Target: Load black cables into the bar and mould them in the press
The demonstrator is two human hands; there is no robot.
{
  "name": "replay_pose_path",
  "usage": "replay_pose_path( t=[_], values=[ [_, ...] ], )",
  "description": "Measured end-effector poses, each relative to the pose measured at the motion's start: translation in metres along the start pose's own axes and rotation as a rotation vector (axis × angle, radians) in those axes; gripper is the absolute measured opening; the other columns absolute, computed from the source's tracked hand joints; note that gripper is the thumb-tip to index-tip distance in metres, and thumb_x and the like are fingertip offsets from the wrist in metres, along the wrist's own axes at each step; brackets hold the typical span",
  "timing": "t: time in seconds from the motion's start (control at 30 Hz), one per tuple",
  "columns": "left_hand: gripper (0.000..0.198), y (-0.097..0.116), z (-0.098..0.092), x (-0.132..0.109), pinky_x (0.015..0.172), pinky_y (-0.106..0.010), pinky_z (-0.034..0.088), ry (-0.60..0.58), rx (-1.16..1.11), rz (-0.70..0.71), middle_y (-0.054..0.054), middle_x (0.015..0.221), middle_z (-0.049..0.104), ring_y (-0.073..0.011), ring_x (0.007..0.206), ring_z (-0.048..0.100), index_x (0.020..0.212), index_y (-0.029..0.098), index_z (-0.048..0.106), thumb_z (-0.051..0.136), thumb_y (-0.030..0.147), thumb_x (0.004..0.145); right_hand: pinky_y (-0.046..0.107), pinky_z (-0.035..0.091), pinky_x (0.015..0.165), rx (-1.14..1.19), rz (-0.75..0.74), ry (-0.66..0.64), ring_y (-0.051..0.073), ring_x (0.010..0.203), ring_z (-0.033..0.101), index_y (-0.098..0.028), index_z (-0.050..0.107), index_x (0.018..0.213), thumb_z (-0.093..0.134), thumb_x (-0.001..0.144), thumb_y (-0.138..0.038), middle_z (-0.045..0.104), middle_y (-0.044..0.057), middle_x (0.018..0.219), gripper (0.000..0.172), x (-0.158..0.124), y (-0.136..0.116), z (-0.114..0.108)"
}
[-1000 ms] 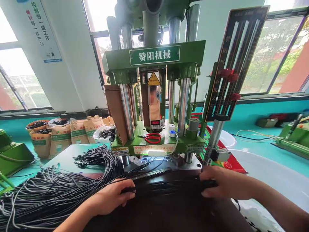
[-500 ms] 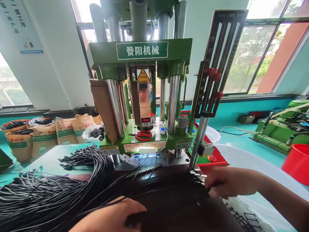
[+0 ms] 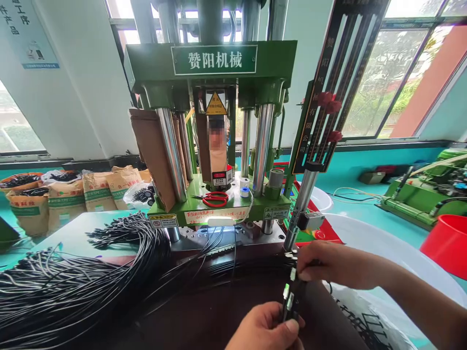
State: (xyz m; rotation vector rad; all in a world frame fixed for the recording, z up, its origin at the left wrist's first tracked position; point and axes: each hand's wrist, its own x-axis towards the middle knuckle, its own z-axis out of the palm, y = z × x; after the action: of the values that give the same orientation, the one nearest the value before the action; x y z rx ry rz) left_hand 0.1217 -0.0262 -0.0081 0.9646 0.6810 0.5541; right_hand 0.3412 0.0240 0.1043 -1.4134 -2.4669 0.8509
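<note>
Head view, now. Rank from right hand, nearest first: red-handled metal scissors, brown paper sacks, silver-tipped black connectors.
1. Silver-tipped black connectors: in the left hand, just below-left of the right hand.
2. Red-handled metal scissors: farther left, on the green metal press.
3. Brown paper sacks: far left, beyond the press.

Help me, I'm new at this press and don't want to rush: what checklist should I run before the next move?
1. Left hand gripping the metal-tipped connectors: ok, tips point up out of it.
2. Connector tips level with each other: not ok, they are staggered.
3. Right hand gripping something firmly: cannot tell, its fingers hide it.
4. Both hands outside the columns of the press: ok.
5. Red-handled tool away from both hands: ok, on the green ledge.
6. Cables in one neat bundle: not ok, spread out at left.
</note>
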Motion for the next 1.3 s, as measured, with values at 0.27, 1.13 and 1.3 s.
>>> replay_pose_path(
  t=[0.27,1.13,1.3],
  values=[
    [0.057,-0.001,-0.002,0.006,0.044,-0.020,0.033,0.007,-0.162,0.064,-0.007,0.064,0.067,-0.0107,0.041,0.055,0.089,0.013,0.053,0.070,0.061,0.063,0.032,0.048,0.082,0.202,-0.002,0.189,0.021,0.094,0.060,-0.023,0.060,0.110,0.047,0.090,-0.044,0.066,0.004,0.105,0.031,0.019,0.002,0.039],
    [0.068,-0.003,-0.024,-0.002,0.029,-0.017,0.027,0.404,-0.247,0.198,0.003,0.060,0.059,-0.0062,0.031,0.046,0.084,0.018,0.047,0.066,0.076,0.053,0.037,0.044,0.082,-0.196,-0.077,0.287,0.021,0.093,0.058,-0.017,0.063,0.092,0.059,0.086,-0.028,0.064,0.003,0.096,0.014,0.158,-0.025,0.104],
    [0.054,-0.005,-0.028,-0.007,0.035,-0.019,0.039,0.287,-0.337,0.220,0.003,0.068,0.058,-0.0075,0.042,0.053,0.085,0.018,0.050,0.080,0.051,0.056,0.033,0.040,0.073,-0.211,0.015,0.242,0.025,0.085,0.058,-0.017,0.063,0.084,0.068,0.071,-0.018,0.065,0.007,0.090,0.015,0.106,-0.009,0.061]
  ],
)
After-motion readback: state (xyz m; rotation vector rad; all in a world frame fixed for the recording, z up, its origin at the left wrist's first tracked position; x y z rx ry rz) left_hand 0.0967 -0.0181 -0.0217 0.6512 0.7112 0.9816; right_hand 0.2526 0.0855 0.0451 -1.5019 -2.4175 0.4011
